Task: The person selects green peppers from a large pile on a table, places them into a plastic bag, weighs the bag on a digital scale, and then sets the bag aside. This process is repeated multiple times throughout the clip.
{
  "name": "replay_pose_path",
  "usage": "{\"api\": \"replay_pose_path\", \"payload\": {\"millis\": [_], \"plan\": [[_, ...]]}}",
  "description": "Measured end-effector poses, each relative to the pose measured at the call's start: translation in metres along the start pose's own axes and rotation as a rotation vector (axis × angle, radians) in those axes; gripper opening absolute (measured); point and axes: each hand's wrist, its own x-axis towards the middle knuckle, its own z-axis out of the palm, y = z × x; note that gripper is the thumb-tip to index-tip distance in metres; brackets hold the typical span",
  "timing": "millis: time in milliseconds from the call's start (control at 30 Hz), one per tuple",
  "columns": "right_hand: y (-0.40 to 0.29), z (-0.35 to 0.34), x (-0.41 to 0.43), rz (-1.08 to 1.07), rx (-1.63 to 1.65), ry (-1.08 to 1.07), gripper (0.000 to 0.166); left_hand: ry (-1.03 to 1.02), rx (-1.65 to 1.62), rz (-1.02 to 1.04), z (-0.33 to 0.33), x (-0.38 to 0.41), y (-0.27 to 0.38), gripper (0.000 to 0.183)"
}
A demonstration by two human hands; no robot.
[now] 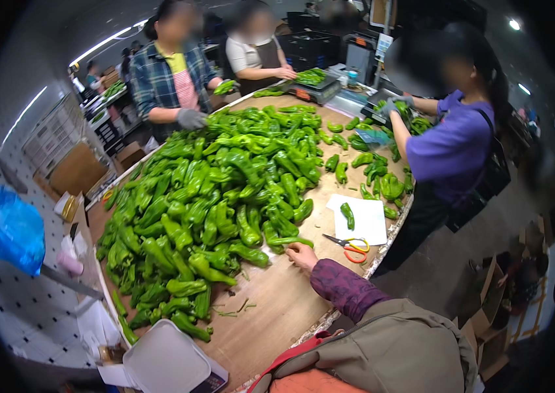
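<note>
My right hand (302,256), in a dark purple patterned sleeve, reaches over the wooden tabletop. Its fingertips are closed on a slim green pepper (293,240) at the near right edge of a large heap of green peppers (218,182). To the right of the hand lie scissors (351,246) with red and yellow handles, blades slightly apart. Just beyond them, a single pepper (347,216) rests on a white sheet (369,227). My left hand is out of view.
A lidded white box (167,356) stands at the near left corner. A blue plastic bag (7,226) hangs at left. Three people work around the table; one in purple (449,132) handles peppers at right. More peppers top a scale (314,88) at the far end.
</note>
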Motion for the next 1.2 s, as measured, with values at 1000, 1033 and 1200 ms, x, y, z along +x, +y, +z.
{"api": "replay_pose_path", "payload": {"millis": [1000,1033,1200], "plan": [[-0.146,-0.113,0.001,-0.481,-0.182,-0.575,0.026,-0.912,-0.362,0.488,0.120,-0.166,0.314,0.030],[-0.154,-0.122,0.013,-0.501,-0.215,-0.573,0.026,-0.871,-0.359,0.533,0.141,-0.177,0.325,0.032],[-0.151,-0.168,0.098,-0.399,-0.072,-0.515,0.022,-0.607,-0.094,0.605,0.195,-0.234,0.361,0.049]]}}
